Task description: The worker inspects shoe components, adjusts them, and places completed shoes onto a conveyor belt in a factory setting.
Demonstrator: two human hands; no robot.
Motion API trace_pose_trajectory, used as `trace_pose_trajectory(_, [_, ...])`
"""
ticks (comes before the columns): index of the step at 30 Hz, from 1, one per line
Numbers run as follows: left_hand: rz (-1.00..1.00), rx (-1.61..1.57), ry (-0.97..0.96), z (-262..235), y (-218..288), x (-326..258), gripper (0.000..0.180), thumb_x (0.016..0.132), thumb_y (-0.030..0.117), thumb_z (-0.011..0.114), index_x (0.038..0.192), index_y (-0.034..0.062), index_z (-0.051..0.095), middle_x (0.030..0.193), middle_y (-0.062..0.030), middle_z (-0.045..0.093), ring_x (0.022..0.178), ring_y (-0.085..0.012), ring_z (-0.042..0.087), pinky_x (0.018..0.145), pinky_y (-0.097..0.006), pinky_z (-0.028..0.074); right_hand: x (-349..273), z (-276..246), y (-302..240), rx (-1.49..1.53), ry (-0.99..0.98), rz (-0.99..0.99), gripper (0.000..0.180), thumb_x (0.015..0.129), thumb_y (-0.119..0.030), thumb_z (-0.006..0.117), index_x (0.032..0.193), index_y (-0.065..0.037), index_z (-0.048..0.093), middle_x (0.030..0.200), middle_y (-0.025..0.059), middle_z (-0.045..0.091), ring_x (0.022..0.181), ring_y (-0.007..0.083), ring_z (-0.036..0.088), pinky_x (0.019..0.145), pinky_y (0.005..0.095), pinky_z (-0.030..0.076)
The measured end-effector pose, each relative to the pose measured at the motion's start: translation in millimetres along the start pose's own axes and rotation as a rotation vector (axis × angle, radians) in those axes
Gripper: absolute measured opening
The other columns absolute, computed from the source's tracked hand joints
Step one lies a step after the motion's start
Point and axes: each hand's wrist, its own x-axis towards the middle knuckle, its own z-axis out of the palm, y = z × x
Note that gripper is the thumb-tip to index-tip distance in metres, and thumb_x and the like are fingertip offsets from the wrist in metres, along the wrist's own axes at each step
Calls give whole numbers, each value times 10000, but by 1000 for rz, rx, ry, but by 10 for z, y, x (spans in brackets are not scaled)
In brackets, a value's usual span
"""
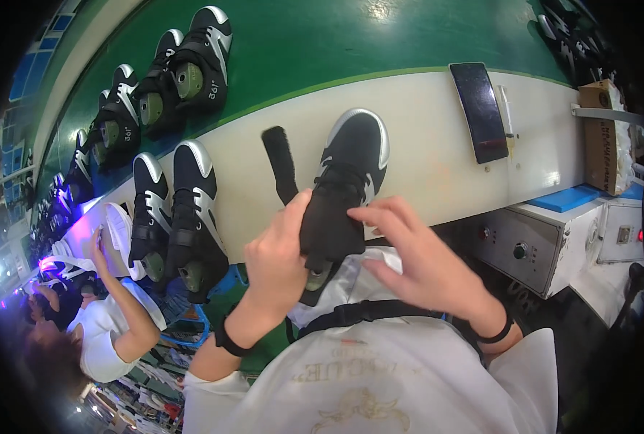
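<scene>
A black sneaker (347, 170) with a silver-grey toe rim lies in front of me, its toe pointing away and its heel toward my body. My left hand (282, 249) is closed around the left side of its ankle part. From that side a loose black strap (281, 163) sticks out over the pale bench top. My right hand (420, 264) is beside the shoe's right side, thumb and fingers apart, with a fingertip touching the black upper near the ankle opening. The inside of the shoe is mostly hidden.
A matching pair of sneakers (192, 192) stands at the left, with more on the green surface (322, 47) behind. At right are a phone (479, 112), a slim clear tube (506, 116), a cardboard box (600, 148) and a control box (521, 246). A co-worker (112, 325) is at the left.
</scene>
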Motion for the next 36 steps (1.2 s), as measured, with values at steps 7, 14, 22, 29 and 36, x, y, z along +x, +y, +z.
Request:
trace_pose_trajectory(7, [12, -5, 149, 263, 95, -77, 632, 677, -60, 676, 1295, 31, 584, 906, -134, 664, 751, -332, 664, 622, -381, 526, -35, 284, 205, -144, 298, -59, 613, 720, 73, 667, 1299, -29, 494, 1193, 181, 450, 1046, 340, 529, 842, 377, 505])
trace_pose_trajectory(14, [117, -172, 253, 371, -10, -267, 620, 660, -147, 619, 1270, -40, 595, 1017, -246, 645, 795, -344, 667, 714, -381, 544, -1, 537, 340, -159, 514, -199, 513, 646, 119, 635, 1144, 21, 567, 1045, 164, 569, 1048, 366, 573, 821, 407, 525])
trace_pose_trajectory(22, [195, -200, 260, 351, -149, -387, 560, 676, -151, 639, 1223, -31, 631, 1015, -248, 667, 776, -328, 680, 694, -363, 559, 16, 381, 524, -322, 368, -465, 251, 610, 102, 625, 853, 40, 606, 905, 165, 625, 1042, 398, 627, 978, 518, 519])
trace_pose_trajectory(29, [230, -207, 214, 420, -191, -669, 343, 680, -28, 735, 1019, -12, 688, 1095, -238, 649, 962, -365, 688, 761, -377, 574, 104, 223, 498, -452, 197, -596, 227, 581, 34, 656, 800, 17, 601, 872, 136, 626, 997, 356, 640, 984, 533, 509])
trace_pose_trajectory(36, [183, -153, 151, 182, 288, -572, 610, 657, 153, 801, 1238, 124, 622, 1361, -159, 501, 1114, -334, 528, 907, -411, 487, 182, 248, 474, -459, 179, -547, 266, 487, -3, 627, 738, -19, 538, 874, 113, 587, 934, 335, 625, 757, 425, 508])
